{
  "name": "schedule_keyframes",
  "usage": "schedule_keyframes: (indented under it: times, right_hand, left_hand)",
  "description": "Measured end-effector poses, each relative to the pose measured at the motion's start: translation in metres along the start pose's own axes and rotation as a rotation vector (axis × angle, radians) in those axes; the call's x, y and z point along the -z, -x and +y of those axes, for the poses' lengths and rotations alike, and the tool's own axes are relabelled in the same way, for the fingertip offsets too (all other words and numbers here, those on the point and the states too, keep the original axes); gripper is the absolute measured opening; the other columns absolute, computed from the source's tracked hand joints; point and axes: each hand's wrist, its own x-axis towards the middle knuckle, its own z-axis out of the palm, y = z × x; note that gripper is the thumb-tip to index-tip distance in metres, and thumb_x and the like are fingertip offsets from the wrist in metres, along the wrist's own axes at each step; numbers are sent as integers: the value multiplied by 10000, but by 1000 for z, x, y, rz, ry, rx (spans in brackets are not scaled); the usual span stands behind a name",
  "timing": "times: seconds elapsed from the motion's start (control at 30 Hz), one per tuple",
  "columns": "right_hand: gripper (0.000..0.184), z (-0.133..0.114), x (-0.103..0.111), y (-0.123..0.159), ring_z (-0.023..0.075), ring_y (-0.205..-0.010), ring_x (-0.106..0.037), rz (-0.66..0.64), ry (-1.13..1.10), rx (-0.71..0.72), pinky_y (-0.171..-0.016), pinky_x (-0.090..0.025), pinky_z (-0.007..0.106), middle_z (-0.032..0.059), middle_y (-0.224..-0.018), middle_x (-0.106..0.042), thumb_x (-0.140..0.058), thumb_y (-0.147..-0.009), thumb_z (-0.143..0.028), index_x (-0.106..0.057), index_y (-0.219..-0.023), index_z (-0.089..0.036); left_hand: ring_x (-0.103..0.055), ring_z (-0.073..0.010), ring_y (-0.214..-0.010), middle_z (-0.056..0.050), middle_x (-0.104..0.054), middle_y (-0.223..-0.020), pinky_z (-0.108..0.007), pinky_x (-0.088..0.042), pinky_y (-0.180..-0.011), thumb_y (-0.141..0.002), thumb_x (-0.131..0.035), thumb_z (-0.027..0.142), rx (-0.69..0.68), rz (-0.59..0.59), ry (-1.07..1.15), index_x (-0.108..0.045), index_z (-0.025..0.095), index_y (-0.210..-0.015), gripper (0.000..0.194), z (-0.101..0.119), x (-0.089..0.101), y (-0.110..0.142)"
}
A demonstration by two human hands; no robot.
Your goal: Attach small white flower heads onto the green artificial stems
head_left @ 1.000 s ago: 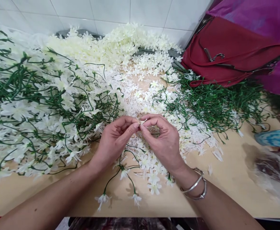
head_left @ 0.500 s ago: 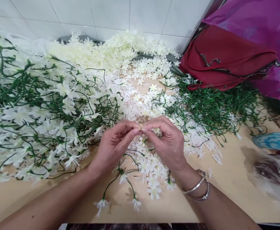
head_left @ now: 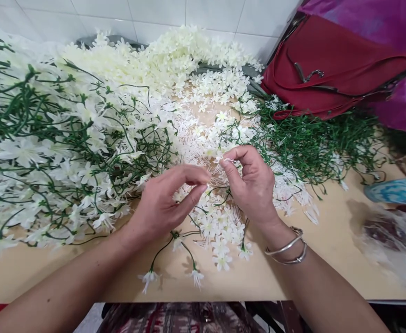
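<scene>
My left hand (head_left: 170, 199) is over the loose flowers, its thumb and index finger a little apart with nothing visible between them. Higher and to the right, my right hand (head_left: 249, 185) pinches a small white stamen piece (head_left: 228, 159), mostly hidden by the fingertips. White stamens (head_left: 192, 143) lie scattered behind both hands. Below them are loose white flower heads (head_left: 222, 247) and an artificial flower stem (head_left: 159, 252) with green branches and white blooms.
Assembled white flowers on green stems (head_left: 67, 157) heap up at left. Cream blossoms (head_left: 175, 55) line the tiled wall. Bare green stems (head_left: 314, 143) lie at right, before a red handbag (head_left: 338, 64). A blue-patterned cup (head_left: 393, 190) and a clear plastic bag (head_left: 397, 240) sit at far right.
Both hands met fingertip to fingertip over a small whitish piece. Now they are apart: my right hand has moved up and right, and my left thumb and index finger have parted.
</scene>
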Motion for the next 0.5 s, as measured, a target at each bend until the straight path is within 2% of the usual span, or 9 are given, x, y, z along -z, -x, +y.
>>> schedule_keyframes:
  times: [0.1, 0.17, 0.23, 0.27, 0.43, 0.5]
  right_hand:
    - [67, 2, 1, -2, 168, -806, -636, 14, 26, -6, -796, -496, 312, -13, -865, -673, -649, -965, -192, -611, -926, -232]
    - [71, 1, 1, -2, 173, -793, -624, 16, 31, -12, -781, -491, 315, -12, -848, -662, -646, -963, -207, -602, -914, -233]
    - [76, 1, 0, -1, 175, -780, -610, 11, 28, -20, -764, -485, 316, -10, -832, -652, -641, -961, -217, -595, -902, -233]
    - [81, 1, -1, -1, 175, -773, -603, 7, 27, -24, -757, -482, 315, -10, -826, -648, -639, -960, -219, -590, -897, -233]
    - [91, 4, -4, -1, 167, -768, -595, 7, 2, -39, -753, -479, 308, -14, -823, -634, -638, -954, -204, -578, -888, -227]
    - [87, 7, -4, -2, 168, -783, -596, 27, -13, -50, -767, -479, 312, -12, -835, -632, -643, -954, -215, -579, -897, -228]
  left_hand:
    - [-754, -134, -939, -38, -782, -988, -223, -575, -877, -1005, -630, 130, -134, -207, -94, -682, 175, -1043, 79, 0, 7, -3]
    - [-752, -136, -896, -37, -776, -976, -222, -574, -835, -1019, -620, 155, -158, -352, -110, -687, 176, -1026, 70, -1, 12, -3]
    - [-745, -136, -874, -42, -768, -986, -223, -569, -809, -1030, -612, 178, -161, -441, -119, -692, 176, -1014, 82, -2, 17, -3]
    - [-744, -139, -882, -47, -764, -1000, -225, -567, -811, -1036, -605, 186, -156, -445, -133, -694, 175, -1016, 92, -3, 18, -3]
    - [-734, -147, -952, -63, -747, -1067, -238, -558, -856, -1051, -577, 196, -128, -325, -235, -692, 175, -1055, 117, -9, 21, -4]
    - [-727, -146, -955, -65, -739, -1077, -240, -553, -854, -1054, -571, 194, -138, -321, -242, -690, 171, -1052, 121, -10, 21, -4]
